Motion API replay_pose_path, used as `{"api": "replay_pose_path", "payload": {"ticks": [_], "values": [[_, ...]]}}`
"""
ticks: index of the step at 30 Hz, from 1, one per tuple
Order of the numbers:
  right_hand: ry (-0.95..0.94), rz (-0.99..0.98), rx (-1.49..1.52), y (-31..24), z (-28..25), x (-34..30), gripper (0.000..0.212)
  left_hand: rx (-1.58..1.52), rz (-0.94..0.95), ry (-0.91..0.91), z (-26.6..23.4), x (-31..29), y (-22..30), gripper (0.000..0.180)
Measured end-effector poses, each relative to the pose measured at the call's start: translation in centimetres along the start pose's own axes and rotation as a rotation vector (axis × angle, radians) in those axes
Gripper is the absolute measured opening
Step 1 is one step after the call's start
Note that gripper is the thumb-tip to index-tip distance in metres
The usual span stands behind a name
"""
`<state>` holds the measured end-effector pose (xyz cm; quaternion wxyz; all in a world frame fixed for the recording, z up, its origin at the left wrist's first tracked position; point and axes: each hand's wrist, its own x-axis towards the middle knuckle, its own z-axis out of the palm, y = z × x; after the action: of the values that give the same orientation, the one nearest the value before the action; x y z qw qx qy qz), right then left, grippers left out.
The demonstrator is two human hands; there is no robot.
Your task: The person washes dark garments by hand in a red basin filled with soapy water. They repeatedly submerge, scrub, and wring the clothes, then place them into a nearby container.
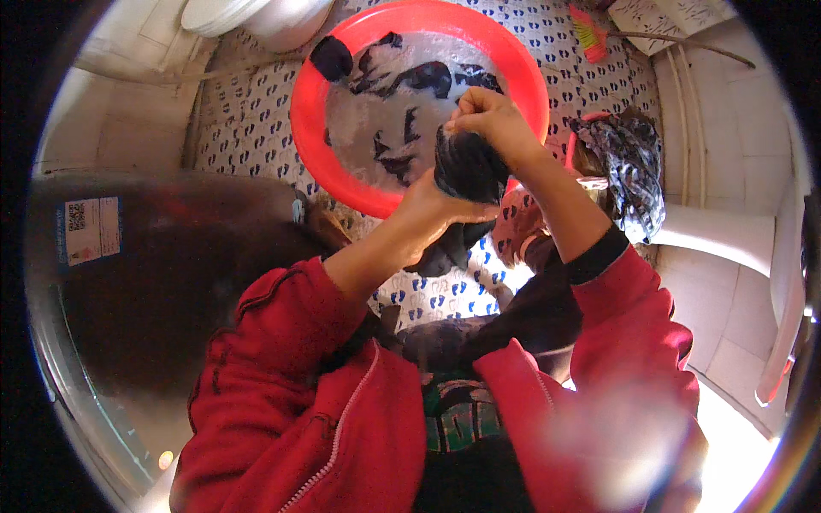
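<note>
Both of my hands grip a wet, black piece of cloth (469, 167), bunched up over the near right rim of a red basin (310, 141). My left hand (421, 209) is wrapped round its lower part, thumb stretched across the front. Higher up, my right hand (494, 124) pinches the top of the cloth between closed fingers. A dark end of it hangs below my left hand. Cloudy, sudsy water fills the basin, and several dark cloth pieces (423, 79) float in it. Another black piece (331, 58) drapes over the basin's far left rim.
On the right, a heap of wet dark cloth (629, 162) lies beside a white pipe (718, 235). A pink-and-yellow brush (590, 36) lies at the far right. A dark, glossy appliance (162, 282) stands left, a white vessel (274, 21) behind it. Footprint-patterned flooring (256, 128) surrounds the basin.
</note>
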<state>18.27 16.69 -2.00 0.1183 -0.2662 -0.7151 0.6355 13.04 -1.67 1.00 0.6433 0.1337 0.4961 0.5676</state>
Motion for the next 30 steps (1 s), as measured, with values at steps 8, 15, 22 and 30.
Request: {"api": "replay_pose_path", "payload": {"ticks": [8, 15, 22, 30], "values": [[0.06, -0.13, -0.5, 3.6, 3.2, 2.4, 0.028, -0.022, 0.032, 0.272, -1.8, 4.2, -4.6, 0.058], [0.205, -0.104, -0.685, 7.4, 6.7, 3.0, 0.024, 0.283, -0.044, 0.505, -5.2, 7.9, -10.1, 0.07], [0.271, -0.136, -0.551, 9.4, 7.4, 2.5, 0.03, 0.346, 0.217, 0.547, -4.3, 7.5, -9.9, 0.066], [0.662, 0.164, 0.166, 8.7, -3.4, 1.6, 0.045, 0.025, 0.174, 0.313, -0.9, 4.2, -2.1, 0.07]]}}
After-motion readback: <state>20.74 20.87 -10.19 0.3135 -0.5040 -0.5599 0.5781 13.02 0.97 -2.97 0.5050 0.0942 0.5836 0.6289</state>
